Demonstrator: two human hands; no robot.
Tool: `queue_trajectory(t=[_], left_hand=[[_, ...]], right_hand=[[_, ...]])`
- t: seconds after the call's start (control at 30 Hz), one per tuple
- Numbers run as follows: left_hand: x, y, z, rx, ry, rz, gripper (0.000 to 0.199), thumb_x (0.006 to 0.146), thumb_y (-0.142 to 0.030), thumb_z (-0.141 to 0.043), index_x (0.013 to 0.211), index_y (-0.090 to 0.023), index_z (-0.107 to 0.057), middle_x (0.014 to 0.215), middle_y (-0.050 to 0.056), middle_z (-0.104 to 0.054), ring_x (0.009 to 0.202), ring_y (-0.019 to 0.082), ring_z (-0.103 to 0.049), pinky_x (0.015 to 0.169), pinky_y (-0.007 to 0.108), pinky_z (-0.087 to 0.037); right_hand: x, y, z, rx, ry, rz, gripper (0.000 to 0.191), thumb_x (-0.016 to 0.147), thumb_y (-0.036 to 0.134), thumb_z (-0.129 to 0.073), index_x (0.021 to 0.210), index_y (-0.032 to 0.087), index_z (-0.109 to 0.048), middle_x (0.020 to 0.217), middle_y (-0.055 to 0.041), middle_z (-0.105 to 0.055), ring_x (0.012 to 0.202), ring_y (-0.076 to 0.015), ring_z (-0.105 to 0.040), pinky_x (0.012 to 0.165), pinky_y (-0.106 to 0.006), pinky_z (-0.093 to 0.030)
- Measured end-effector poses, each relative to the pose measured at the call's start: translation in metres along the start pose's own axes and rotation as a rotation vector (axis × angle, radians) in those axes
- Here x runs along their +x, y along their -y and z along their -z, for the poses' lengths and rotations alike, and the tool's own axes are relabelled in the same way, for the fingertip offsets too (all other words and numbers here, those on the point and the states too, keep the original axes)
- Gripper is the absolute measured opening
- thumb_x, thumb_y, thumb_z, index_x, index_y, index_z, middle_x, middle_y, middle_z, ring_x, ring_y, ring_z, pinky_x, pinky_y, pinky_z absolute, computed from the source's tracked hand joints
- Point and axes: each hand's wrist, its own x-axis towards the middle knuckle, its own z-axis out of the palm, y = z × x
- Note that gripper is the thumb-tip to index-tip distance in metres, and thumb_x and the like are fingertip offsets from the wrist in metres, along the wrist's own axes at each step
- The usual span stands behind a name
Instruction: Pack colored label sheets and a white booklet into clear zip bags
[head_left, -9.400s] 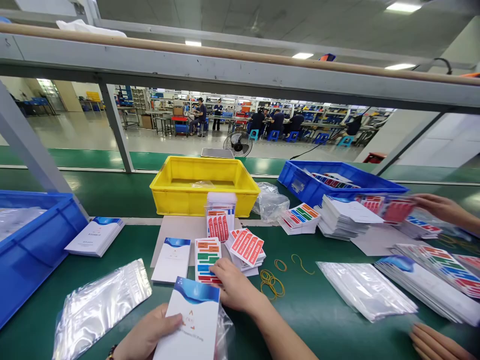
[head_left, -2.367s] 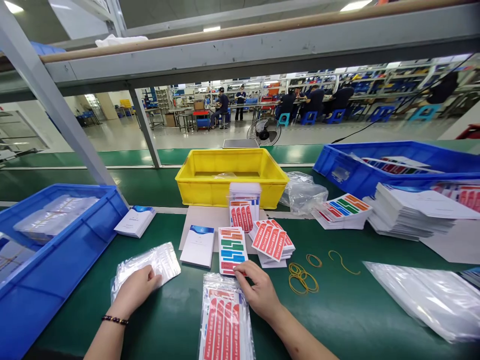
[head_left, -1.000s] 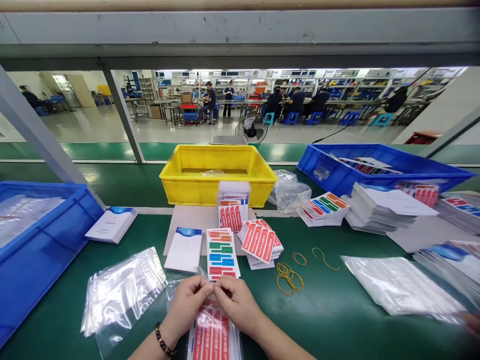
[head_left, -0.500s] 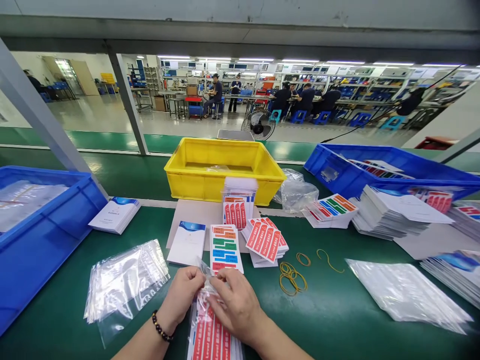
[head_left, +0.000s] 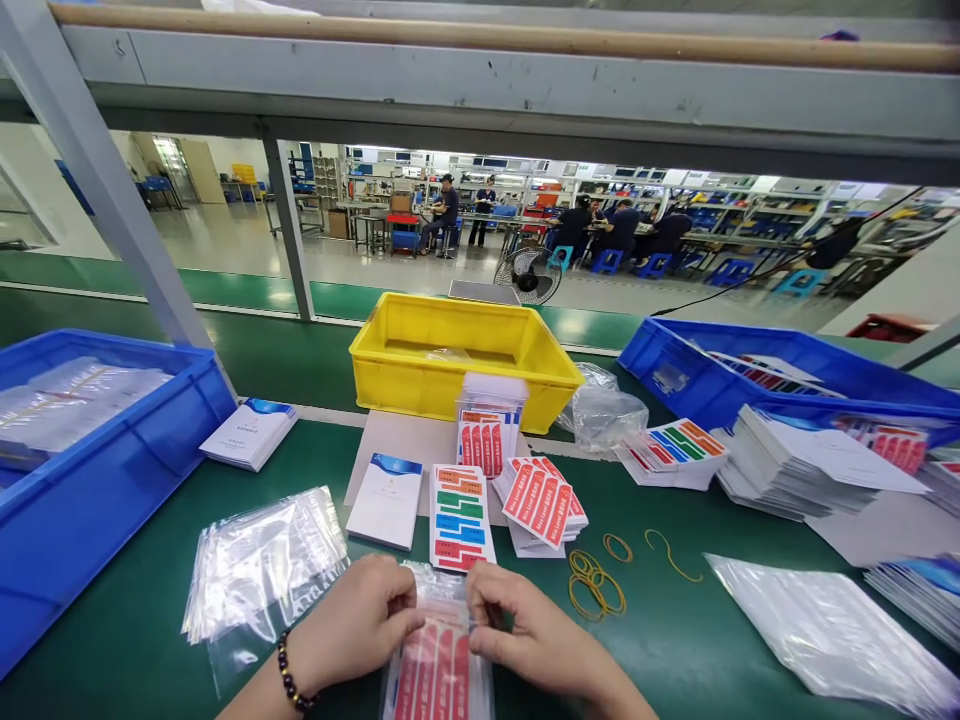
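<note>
A clear plastic bag (head_left: 442,655) with red-and-white label sheets inside lies before me at the bottom centre. My left hand (head_left: 364,620), with a beaded bracelet at the wrist, pinches the bag's left edge near its top. On the other side, my right hand (head_left: 525,625) has its fingers curled on the bag's right edge. Just beyond the bag are a sheet of coloured labels (head_left: 460,515), a white booklet with a blue top (head_left: 385,500) and a stack of red label sheets (head_left: 541,503). Flat clear bags (head_left: 266,560) are spread left of my left hand.
A yellow bin (head_left: 465,385) stands behind the papers. Blue bins (head_left: 112,440) flank the green table. Rubber bands (head_left: 596,583), white booklet stacks (head_left: 795,470) and more clear bags (head_left: 832,625) are at right. People sit in the far background.
My hands have moved apart, from together at the bag's top to its two sides. The bag's top now lies flatter. The camera view has tilted up and shifted left.
</note>
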Motion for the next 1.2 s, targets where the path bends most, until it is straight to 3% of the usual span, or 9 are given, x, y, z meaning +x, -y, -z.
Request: queue_trajectory(t=[0.23, 0.37, 0.43, 0.53, 0.73, 0.87, 0.97, 1.03, 1.2], left_hand=[[-0.003, 0.012, -0.016, -0.452, 0.197, -0.004, 0.015, 0.07, -0.012, -0.051, 0.056, -0.017, -0.055, 0.053, -0.007, -0.046, 0.053, 0.009, -0.04, 0.053, 0.02, -0.029], [0.001, 0.023, -0.021, -0.641, 0.254, 0.018, 0.012, 0.065, -0.019, -0.06, 0.053, -0.016, -0.058, 0.052, -0.006, -0.049, 0.051, 0.009, -0.04, 0.051, 0.02, -0.03], [0.0, 0.026, -0.02, -0.688, 0.247, 0.019, 0.019, 0.067, -0.027, -0.063, 0.053, -0.016, -0.059, 0.05, -0.005, -0.048, 0.049, 0.009, -0.038, 0.049, 0.02, -0.029], [-0.001, 0.028, -0.021, -0.78, 0.192, 0.02, 0.036, 0.073, -0.047, -0.06, 0.054, -0.016, -0.062, 0.047, -0.005, -0.043, 0.046, 0.008, -0.034, 0.046, 0.021, -0.025], [0.006, 0.034, -0.027, -1.318, 0.078, 0.182, 0.083, 0.07, -0.08, -0.023, 0.094, -0.011, -0.064, 0.041, -0.004, -0.046, 0.03, 0.007, -0.031, 0.033, 0.019, -0.023], [0.009, 0.035, -0.023, -1.638, 0.068, 0.361, 0.052, 0.078, -0.054, -0.05, 0.096, -0.008, -0.064, 0.057, 0.007, -0.066, 0.044, 0.016, -0.058, 0.041, 0.023, -0.042], [0.006, 0.034, -0.02, -1.719, 0.037, 0.336, 0.028, 0.066, -0.021, -0.067, 0.09, -0.007, -0.067, 0.075, 0.011, -0.073, 0.07, 0.023, -0.067, 0.067, 0.032, -0.051], [0.003, 0.034, -0.019, -1.742, 0.094, 0.274, 0.028, 0.063, -0.017, -0.07, 0.089, -0.008, -0.068, 0.082, 0.013, -0.074, 0.077, 0.026, -0.068, 0.076, 0.036, -0.049], [-0.003, 0.035, -0.022, -1.7, 0.3, 0.147, 0.034, 0.064, -0.024, -0.074, 0.093, -0.007, -0.069, 0.085, 0.015, -0.074, 0.082, 0.028, -0.069, 0.076, 0.035, -0.048]], right_hand=[[0.06, 0.001, -0.03, -0.478, -0.208, 0.171, 0.009, 0.082, 0.016, -0.052, 0.087, 0.019, -0.059, 0.092, -0.0064, -0.059, 0.088, -0.0201, -0.053, 0.085, -0.039, -0.041], [0.095, -0.013, -0.058, -0.785, -0.211, 0.173, 0.043, 0.071, 0.031, -0.069, 0.108, 0.015, -0.054, 0.102, -0.0126, -0.057, 0.101, -0.0296, -0.049, 0.099, -0.058, -0.023], [0.1, -0.018, -0.064, -0.81, -0.233, 0.153, 0.037, 0.07, 0.029, -0.068, 0.101, 0.014, -0.056, 0.09, -0.01, -0.058, 0.091, -0.0275, -0.052, 0.098, -0.057, -0.026], [0.097, -0.021, -0.057, -0.705, -0.332, 0.218, 0.006, 0.076, 0.017, -0.058, 0.081, 0.017, -0.061, 0.077, -0.0043, -0.058, 0.077, -0.0204, -0.054, 0.092, -0.049, -0.036], [0.06, 0.004, -0.017, -0.533, -0.47, 0.433, 0.021, 0.088, 0.016, -0.043, 0.096, 0.018, -0.062, 0.08, -0.0065, -0.061, 0.073, -0.0172, -0.054, 0.066, -0.032, -0.045], [0.035, 0.019, -0.006, -0.391, -0.247, 0.493, 0.022, 0.09, 0.022, -0.04, 0.1, 0.02, -0.06, 0.084, -0.0062, -0.063, 0.077, -0.0179, -0.057, 0.07, -0.033, -0.047], [0.028, 0.006, -0.001, -0.315, -0.367, 0.303, 0.024, 0.091, 0.019, -0.036, 0.101, 0.018, -0.058, 0.089, -0.0081, -0.064, 0.083, -0.0185, -0.06, 0.073, -0.033, -0.05], [0.027, -0.01, 0.001, -0.361, -0.439, 0.157, 0.023, 0.089, 0.015, -0.038, 0.1, 0.018, -0.058, 0.092, -0.0091, -0.064, 0.086, -0.0191, -0.061, 0.075, -0.033, -0.051], [0.025, -0.036, -0.006, -0.517, -0.289, 0.071, 0.044, 0.072, 0.009, -0.055, 0.115, 0.017, -0.055, 0.114, -0.0127, -0.057, 0.107, -0.0251, -0.055, 0.089, -0.039, -0.049]])
